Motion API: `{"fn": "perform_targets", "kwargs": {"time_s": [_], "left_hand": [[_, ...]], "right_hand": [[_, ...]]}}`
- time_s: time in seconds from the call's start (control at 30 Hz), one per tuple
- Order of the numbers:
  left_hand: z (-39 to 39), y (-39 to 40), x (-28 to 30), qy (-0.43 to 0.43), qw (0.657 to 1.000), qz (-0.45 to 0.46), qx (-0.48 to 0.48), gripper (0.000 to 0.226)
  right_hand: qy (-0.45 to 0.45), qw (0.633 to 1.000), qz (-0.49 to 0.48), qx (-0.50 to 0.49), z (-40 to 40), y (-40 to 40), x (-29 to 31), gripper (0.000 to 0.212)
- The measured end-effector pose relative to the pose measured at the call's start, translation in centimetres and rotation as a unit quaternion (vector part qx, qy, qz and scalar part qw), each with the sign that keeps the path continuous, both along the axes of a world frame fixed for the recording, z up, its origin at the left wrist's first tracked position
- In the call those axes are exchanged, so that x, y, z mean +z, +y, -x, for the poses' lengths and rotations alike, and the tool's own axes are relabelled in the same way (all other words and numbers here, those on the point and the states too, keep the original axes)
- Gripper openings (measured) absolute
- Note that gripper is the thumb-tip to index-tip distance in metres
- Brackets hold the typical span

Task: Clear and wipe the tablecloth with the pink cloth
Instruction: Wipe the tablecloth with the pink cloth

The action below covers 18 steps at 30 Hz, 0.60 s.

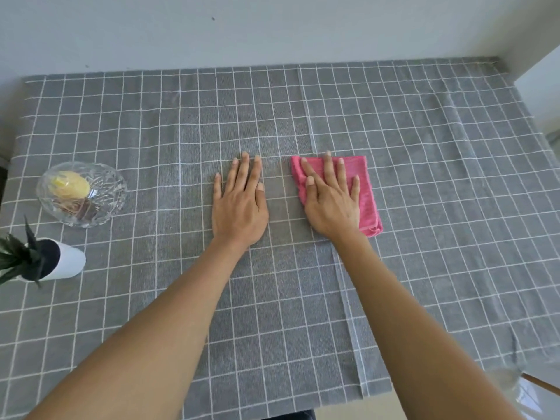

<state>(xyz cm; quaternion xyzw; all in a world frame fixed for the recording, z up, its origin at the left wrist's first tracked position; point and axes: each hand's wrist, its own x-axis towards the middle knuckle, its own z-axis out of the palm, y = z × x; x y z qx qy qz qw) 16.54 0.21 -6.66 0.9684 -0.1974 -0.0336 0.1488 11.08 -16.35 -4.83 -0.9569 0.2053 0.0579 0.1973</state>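
Note:
A grey tablecloth (424,165) with a white grid covers the table. A folded pink cloth (368,195) lies on it, right of centre. My right hand (331,198) presses flat on the pink cloth with straight, spread fingers. My left hand (239,204) lies flat on the bare tablecloth just left of the cloth, fingers straight, holding nothing.
A cut-glass bowl (81,194) holding a yellow item and some wrapped pieces stands at the left. A white pot (65,260) with a dark-leaved plant sits nearer the left edge. A wall runs along the table's far side. A white surface (542,86) borders the right.

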Motion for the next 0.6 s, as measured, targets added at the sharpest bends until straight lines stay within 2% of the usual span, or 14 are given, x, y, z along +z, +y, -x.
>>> {"fn": "perform_targets", "kwargs": {"time_s": [0.13,0.2,0.43,0.53,0.6], "left_hand": [[-0.1,0.0,-0.1,0.000,1.000,-0.007,-0.001,0.053],[-0.1,-0.1,-0.2,-0.002,1.000,-0.009,0.003,0.053],[0.1,-0.3,0.0,-0.004,1.000,-0.004,0.004,0.052],[0.1,-0.2,0.0,-0.008,1.000,-0.001,0.001,0.052],[0.0,-0.1,-0.1,-0.006,1.000,-0.002,0.001,0.053]], "right_hand": [[0.020,0.996,0.015,-0.090,0.2,-3.3,-0.2,0.048],[0.030,0.995,0.008,-0.099,0.0,-3.3,-0.1,0.049],[0.007,0.999,-0.013,0.030,0.5,2.1,-0.1,0.047],[0.002,1.000,-0.014,0.026,0.6,1.6,-0.1,0.047],[0.006,1.000,0.006,-0.012,0.6,0.1,-0.1,0.048]]}}
